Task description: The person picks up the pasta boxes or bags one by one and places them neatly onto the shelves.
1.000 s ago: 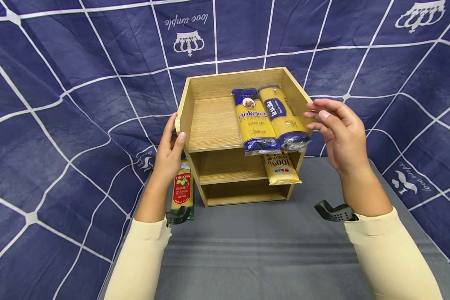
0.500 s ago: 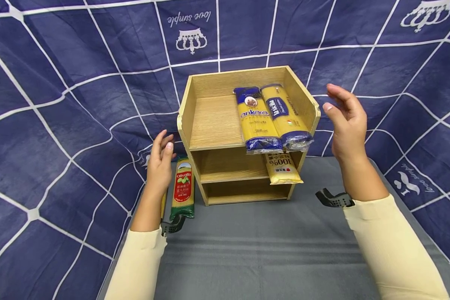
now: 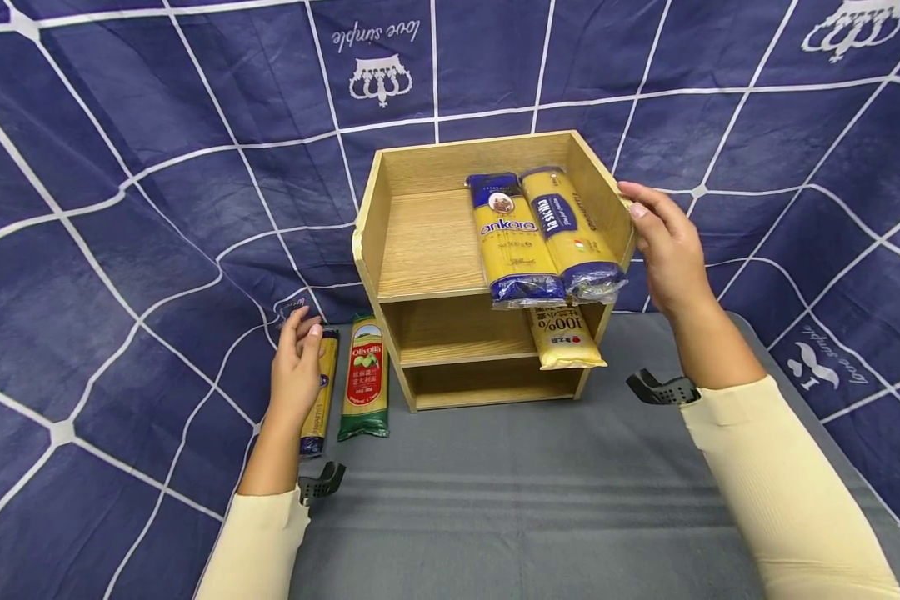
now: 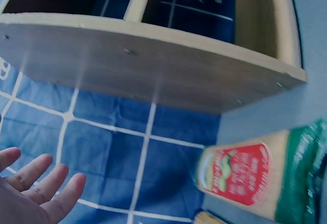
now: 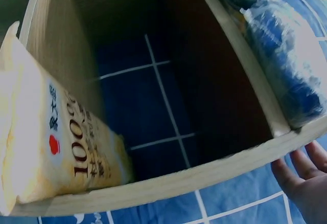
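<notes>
My left hand (image 3: 294, 371) is in the air left of the wooden shelf (image 3: 427, 242), its fingers loosely spread and holding nothing. It partly covers a blue-ended spaghetti packet (image 3: 317, 421). Beside that lies an Olivoilà spaghetti packet (image 3: 365, 375) with a red label, also in the left wrist view. My right hand (image 3: 671, 254) touches the outer edge of the shelf's right side panel; in the right wrist view its fingertips (image 5: 286, 175) rest against the panel. On the top tier lie an Ankara spaghetti packet (image 3: 513, 237) and a La Sicilia spaghetti packet (image 3: 570, 225).
A pale yellow packet marked 100% (image 3: 566, 337) sticks out of the middle tier at the right. The shelf stands on a grey cloth (image 3: 495, 483). Blue curtains with white lines (image 3: 195, 167) hang behind and on both sides.
My left hand has let go of the shelf's left side and moved down and left, towards the packets there. My right hand moved off the right panel, then back to touch it.
</notes>
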{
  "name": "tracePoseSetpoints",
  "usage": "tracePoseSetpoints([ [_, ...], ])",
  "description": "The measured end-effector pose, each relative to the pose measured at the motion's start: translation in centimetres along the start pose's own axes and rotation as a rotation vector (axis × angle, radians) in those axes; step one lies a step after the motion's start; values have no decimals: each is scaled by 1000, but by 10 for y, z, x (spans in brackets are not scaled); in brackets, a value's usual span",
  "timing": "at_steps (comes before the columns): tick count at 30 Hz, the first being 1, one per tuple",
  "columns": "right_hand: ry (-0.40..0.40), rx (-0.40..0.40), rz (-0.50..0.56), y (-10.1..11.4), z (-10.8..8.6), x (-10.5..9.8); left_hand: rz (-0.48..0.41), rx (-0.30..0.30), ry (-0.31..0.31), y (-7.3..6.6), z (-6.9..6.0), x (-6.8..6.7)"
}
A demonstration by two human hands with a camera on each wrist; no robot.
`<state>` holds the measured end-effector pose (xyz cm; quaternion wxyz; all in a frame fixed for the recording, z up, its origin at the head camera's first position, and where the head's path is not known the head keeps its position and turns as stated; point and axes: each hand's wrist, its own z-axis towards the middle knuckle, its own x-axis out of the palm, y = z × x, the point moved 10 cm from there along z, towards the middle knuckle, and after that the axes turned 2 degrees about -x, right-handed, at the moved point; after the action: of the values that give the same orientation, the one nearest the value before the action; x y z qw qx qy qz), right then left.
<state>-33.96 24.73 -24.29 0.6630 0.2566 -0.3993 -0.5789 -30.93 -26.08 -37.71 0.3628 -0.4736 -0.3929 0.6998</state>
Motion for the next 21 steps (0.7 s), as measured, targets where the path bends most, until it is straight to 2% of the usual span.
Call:
tracePoseSetpoints([
  [6,31,32,-46,-11,2,0,46,-76,-20,28,-9,-6],
  [12,62,51,-37,-20,2,-1,81,-145,-50,52,-17,-16],
  [21,78,66,-19,-29,2,-2,140,-175,-88,75,-26,-31],
])
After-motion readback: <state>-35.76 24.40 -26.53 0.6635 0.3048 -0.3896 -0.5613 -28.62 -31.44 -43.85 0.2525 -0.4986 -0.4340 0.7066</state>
